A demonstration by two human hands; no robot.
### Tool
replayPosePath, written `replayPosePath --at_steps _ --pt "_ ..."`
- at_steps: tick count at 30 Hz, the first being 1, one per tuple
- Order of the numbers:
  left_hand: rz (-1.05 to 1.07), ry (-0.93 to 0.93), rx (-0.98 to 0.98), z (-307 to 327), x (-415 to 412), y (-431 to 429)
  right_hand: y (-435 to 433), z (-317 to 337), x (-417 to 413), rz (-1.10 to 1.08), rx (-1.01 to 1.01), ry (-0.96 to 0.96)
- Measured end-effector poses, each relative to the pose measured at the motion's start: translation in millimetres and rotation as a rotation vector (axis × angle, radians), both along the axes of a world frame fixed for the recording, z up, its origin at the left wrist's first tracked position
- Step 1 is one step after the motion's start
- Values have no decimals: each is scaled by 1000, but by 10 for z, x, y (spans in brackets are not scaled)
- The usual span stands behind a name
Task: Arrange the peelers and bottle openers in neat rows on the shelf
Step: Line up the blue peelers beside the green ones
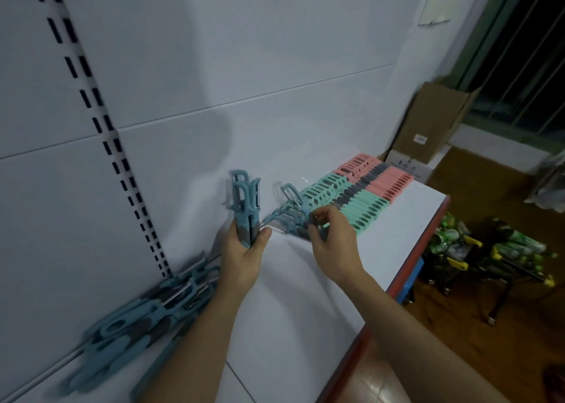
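My left hand [243, 251] grips a small bundle of blue peelers [244, 201] upright by their grey-blue handles, blades pointing up. My right hand [331, 240] pinches the handle end of a blue peeler [289, 207] that lies at the left end of the arranged rows. Those rows run to the right along the white shelf [305, 280]: mint-green peelers [345, 204], then pink peelers [379, 176]. A loose heap of blue peelers [146, 311] lies at the shelf's back left, against the wall panel.
The shelf has a red front edge [406, 274]. A slotted upright [101, 127] runs down the white back panel. Cardboard boxes [431, 121] stand beyond the shelf's right end. Small carts with green goods [477, 249] sit on the wooden floor at right.
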State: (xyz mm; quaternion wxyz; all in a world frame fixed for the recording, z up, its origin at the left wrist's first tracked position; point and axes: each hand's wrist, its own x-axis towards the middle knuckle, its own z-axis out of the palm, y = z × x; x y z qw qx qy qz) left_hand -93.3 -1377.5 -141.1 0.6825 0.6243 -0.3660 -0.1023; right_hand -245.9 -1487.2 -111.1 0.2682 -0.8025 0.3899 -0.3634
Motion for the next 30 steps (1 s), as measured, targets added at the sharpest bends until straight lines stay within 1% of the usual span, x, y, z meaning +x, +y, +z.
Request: replayPosePath --at_steps 5,7,8,11,14,19,23,30 --pt "-46 151 39 -35 -62 71 78 -113 -45 18 -282 210" --pt "-51 144 68 -50 -58 71 71 -139 -42 50 -389 223" --pt "-50 137 89 -53 -56 69 72 -148 -33 66 -409 220" --pt "-12 119 160 -35 -75 50 61 -194 -3 96 -438 240" --pt "31 86 192 -52 -85 29 48 -272 16 83 -470 258" --pt "147 -68 253 10 -82 -80 -1 -315 36 79 -413 250" --pt "75 -11 394 75 -115 -219 5 -307 16 72 -419 270" --pt "50 9 380 18 -55 -262 -22 -324 16 39 -350 281"
